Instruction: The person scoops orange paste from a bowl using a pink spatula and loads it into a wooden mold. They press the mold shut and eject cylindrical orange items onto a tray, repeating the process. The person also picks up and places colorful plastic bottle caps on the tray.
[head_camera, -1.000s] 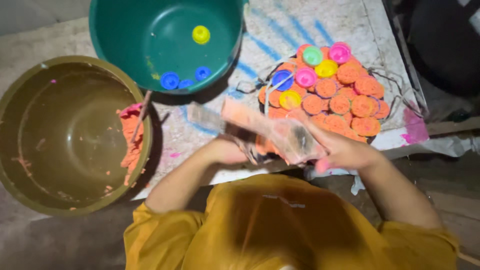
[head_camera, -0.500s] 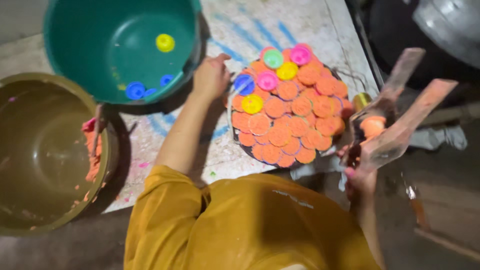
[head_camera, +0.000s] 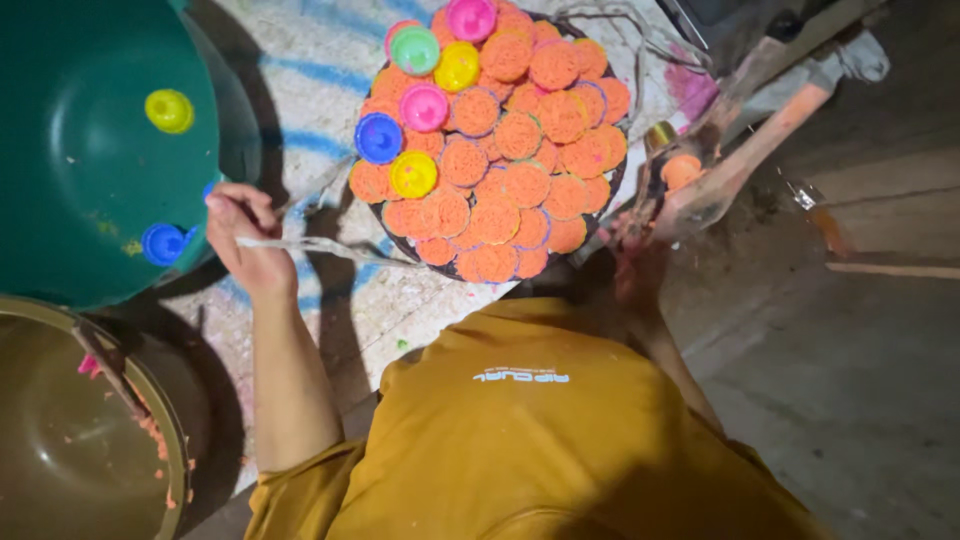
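Blue-striped white matting (head_camera: 330, 300) covers the ground. Half a second ago the left hand (head_camera: 245, 235) touched the tray (head_camera: 405, 248) of orange moulded cakes (head_camera: 510, 190); now, at nine o'clock, it pinches a thin strand (wire, perhaps) beside the green basin (head_camera: 70, 150). The right hand (head_camera: 640, 260), at three o'clock, stays closed around a clear plastic mould (head_camera: 720, 165); a brown basin (head_camera: 60, 450) crowds seven o'clock.
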